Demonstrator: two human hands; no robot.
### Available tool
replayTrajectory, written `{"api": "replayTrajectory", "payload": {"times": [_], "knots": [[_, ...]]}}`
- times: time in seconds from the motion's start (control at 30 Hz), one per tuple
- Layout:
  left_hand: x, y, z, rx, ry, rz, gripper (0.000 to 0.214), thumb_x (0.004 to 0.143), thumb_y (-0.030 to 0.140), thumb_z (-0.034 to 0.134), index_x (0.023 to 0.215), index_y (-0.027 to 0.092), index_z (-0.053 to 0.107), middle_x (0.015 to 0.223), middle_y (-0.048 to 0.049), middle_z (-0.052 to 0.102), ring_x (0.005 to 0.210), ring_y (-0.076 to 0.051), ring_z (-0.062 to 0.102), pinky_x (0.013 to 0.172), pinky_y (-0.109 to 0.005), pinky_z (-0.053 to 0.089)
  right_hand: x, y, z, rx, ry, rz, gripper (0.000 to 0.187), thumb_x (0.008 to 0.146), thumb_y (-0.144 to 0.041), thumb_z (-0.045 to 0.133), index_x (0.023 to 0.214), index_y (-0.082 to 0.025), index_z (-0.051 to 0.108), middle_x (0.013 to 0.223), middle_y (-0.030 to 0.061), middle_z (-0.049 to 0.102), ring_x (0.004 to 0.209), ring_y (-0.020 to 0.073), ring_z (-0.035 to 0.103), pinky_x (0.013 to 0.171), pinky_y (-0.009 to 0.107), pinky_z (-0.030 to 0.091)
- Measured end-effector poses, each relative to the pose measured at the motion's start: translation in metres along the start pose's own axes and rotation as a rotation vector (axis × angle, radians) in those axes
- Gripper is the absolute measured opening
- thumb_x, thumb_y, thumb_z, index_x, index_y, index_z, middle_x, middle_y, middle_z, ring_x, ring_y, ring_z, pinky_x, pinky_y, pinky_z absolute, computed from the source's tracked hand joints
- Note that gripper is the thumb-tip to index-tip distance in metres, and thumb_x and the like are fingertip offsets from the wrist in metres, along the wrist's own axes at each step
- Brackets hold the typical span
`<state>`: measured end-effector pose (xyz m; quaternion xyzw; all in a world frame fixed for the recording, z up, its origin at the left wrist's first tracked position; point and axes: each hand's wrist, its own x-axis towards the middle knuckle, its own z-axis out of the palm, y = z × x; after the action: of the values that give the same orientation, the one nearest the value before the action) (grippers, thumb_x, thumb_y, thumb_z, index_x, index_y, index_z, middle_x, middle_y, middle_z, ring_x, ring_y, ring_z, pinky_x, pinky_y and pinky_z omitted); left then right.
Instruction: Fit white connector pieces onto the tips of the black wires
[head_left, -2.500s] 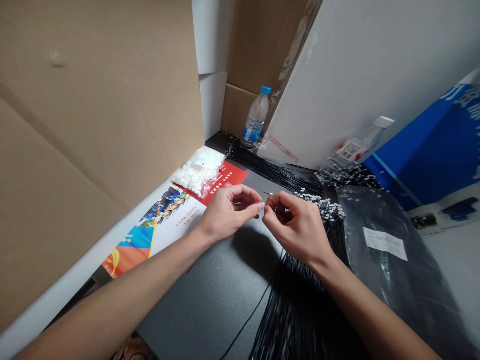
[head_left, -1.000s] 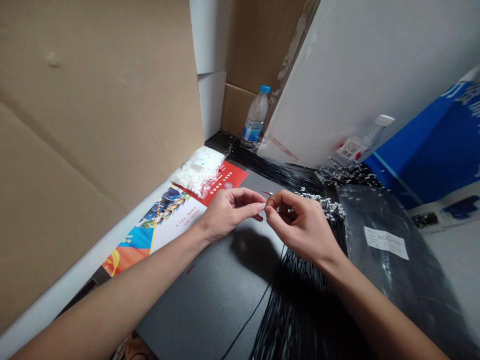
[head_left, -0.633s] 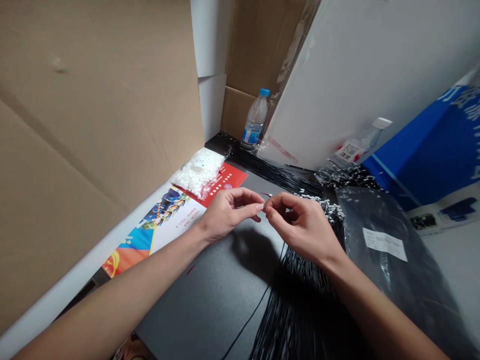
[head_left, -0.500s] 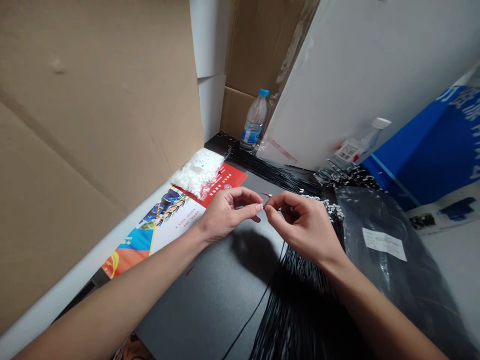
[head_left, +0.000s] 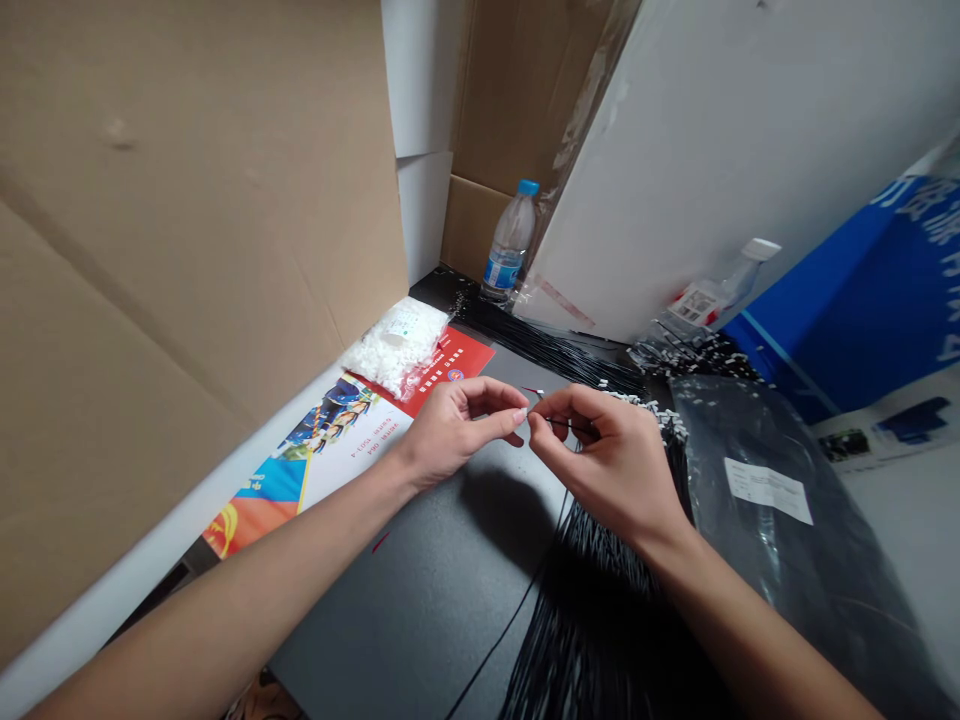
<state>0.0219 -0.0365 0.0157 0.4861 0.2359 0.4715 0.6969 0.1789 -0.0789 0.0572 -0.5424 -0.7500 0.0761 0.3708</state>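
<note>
My left hand (head_left: 457, 432) and my right hand (head_left: 600, 460) meet fingertip to fingertip above a dark grey mat (head_left: 420, 590). Between the left thumb and forefinger sits a tiny white connector (head_left: 529, 408). The right hand pinches the end of a thin black wire (head_left: 517, 615) that trails down toward me. Under the right wrist lies a big bundle of black wires (head_left: 600, 620), several of them ending in small white connectors (head_left: 660, 415).
A clear bag of white connectors (head_left: 395, 343) rests on a colourful printed sheet (head_left: 337, 430) at the left. A water bottle (head_left: 508, 243) stands at the back, another bottle (head_left: 712, 295) lies right. A black plastic bag (head_left: 780, 500) covers the right. Cardboard walls (head_left: 187, 220) close in.
Both hands stay pinched together at the same spot. The right hand's fingers have shifted slightly against the left fingertips; the view moved a little.
</note>
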Motion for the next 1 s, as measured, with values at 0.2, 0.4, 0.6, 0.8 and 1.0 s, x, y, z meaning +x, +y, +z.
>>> {"api": "replayTrajectory", "payload": {"times": [0.2,0.4,0.6,0.8,1.0], "knots": [[0.0,-0.001,-0.002,0.011,0.009,-0.009,0.019,0.072,0.019,0.078,0.084,0.009,0.068,0.083,-0.0049,0.069,0.076,-0.012,0.065,0.074,-0.028,0.057,-0.003,-0.001,0.002,0.027,0.011,0.019,0.017,0.081,-0.025,0.06,0.069,-0.014,0.063,0.057,-0.0011,0.056,0.049,0.0063,0.041,0.049,0.019,0.033],[0.0,-0.005,-0.004,-0.01,0.022,-0.027,0.021,0.072,0.022,0.078,0.086,0.009,0.069,0.084,-0.0048,0.07,0.074,-0.013,0.067,0.077,-0.031,0.058,-0.001,0.001,0.001,0.135,-0.09,0.151,0.022,0.083,-0.031,0.059,0.073,-0.014,0.067,0.059,0.0008,0.058,0.05,0.0076,0.042,0.047,0.02,0.033],[0.001,0.0,-0.002,-0.041,0.041,-0.023,0.018,0.071,0.017,0.078,0.083,0.009,0.068,0.08,-0.0026,0.068,0.069,-0.011,0.065,0.073,-0.029,0.057,0.002,0.003,0.001,0.163,-0.099,0.155,0.02,0.082,-0.031,0.059,0.075,-0.014,0.064,0.066,0.0019,0.06,0.055,0.0081,0.048,0.047,0.018,0.038],[0.0,-0.004,0.0,-0.073,0.045,-0.029,0.019,0.071,0.019,0.078,0.085,0.009,0.068,0.081,-0.0038,0.07,0.072,-0.012,0.067,0.075,-0.029,0.057,0.0,0.004,0.008,0.257,-0.091,0.24,0.022,0.081,-0.034,0.057,0.076,-0.013,0.061,0.07,0.0031,0.061,0.05,0.0077,0.05,0.043,0.018,0.04],[-0.001,-0.006,0.001,-0.07,0.081,-0.042,0.022,0.07,0.021,0.08,0.083,0.009,0.069,0.082,-0.0053,0.071,0.076,-0.013,0.067,0.08,-0.032,0.057,-0.005,0.006,0.014,0.303,-0.058,0.214,0.02,0.082,-0.033,0.058,0.077,-0.013,0.06,0.073,0.0033,0.061,0.053,0.0094,0.056,0.048,0.02,0.048]]}}
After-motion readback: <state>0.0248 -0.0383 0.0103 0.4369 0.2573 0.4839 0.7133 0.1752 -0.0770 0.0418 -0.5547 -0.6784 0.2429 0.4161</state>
